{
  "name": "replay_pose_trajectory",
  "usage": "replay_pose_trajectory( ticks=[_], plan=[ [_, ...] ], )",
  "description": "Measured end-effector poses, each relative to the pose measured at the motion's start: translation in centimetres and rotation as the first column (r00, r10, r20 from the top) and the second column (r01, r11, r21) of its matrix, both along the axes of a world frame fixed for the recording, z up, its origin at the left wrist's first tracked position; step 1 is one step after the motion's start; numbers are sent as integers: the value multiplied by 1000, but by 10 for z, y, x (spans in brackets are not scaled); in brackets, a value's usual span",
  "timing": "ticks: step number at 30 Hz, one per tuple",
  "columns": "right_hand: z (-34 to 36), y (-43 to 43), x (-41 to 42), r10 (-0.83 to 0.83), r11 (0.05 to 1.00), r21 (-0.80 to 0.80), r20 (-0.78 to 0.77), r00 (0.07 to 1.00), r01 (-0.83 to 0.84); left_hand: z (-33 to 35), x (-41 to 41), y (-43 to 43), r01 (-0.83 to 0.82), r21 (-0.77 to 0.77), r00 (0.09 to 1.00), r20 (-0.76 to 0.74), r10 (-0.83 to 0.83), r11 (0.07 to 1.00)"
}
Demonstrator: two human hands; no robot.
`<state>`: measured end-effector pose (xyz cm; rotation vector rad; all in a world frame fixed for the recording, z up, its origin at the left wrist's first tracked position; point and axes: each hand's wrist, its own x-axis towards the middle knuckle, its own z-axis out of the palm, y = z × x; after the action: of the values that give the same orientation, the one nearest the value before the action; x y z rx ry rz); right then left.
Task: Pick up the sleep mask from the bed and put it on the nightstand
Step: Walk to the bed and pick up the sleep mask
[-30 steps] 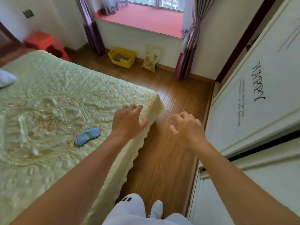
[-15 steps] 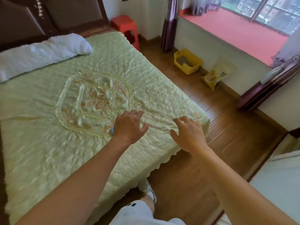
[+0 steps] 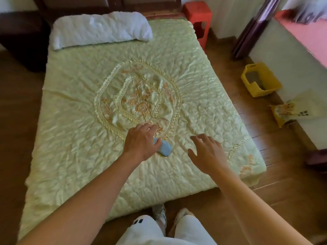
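Pale-blue padded fabric sleep mask (image 3: 165, 147) lies flat on the quilted yellow-green satin bedspread (image 3: 88, 138), near the foot of the bed, just below the embroidered oval medallion (image 3: 138, 99). Only one view, head camera, looking down

Risks, judged from here:
- left hand (image 3: 141, 144) covers most of the mask; only the right end shows. Any strap is hidden, so it could trail or snag on the medallion's frilled edging during a lift
- satin quilt is loose and puckered; a pinch that goes too deep may gather bedspread along with the mask
- soft, thin mask may fold or slip out of a shallow fingertip hold
- nightstand not clearly identifiable; dark furniture (image 3: 21, 38) sits at the head of the bed on the left, a red plastic stool (image 3: 198, 16) on the right. Carry looks long, so a weak hold matters

Hand pose:
- left hand palm down over the mask, fingers curled toward it, thumb beside the visible end; cannot tell whether it has closed on the fabric
- right hand (image 3: 207, 151) hovers just right of the mask, palm down, fingers spread, holding nothing
- both forearms extended over the foot of the bed
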<state>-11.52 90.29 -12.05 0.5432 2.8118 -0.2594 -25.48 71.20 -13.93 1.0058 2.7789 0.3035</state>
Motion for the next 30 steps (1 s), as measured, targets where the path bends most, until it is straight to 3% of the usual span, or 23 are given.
replay_pose_trajectory(
  ticks=[7, 14, 23, 30],
  plan=[
    [-61, 14, -54, 141, 990, -36, 40, 989, -139, -60, -19, -4, -69, -21, 995, 72, 71, 997],
    [-192, 15, -87, 253, 962, -130, 101, 962, -240, -178, -27, 8, -20, -87, 998, 59, 26, 996],
    [-332, 15, -105, 362, 929, -149, 166, 917, -339, -324, -42, 13, 50, -179, 984, 175, -18, 983],
    [-404, 6, -111, 399, 915, -84, 49, 916, -394, -391, -57, 25, 192, -198, 974, 156, -163, 961]
  ],
)
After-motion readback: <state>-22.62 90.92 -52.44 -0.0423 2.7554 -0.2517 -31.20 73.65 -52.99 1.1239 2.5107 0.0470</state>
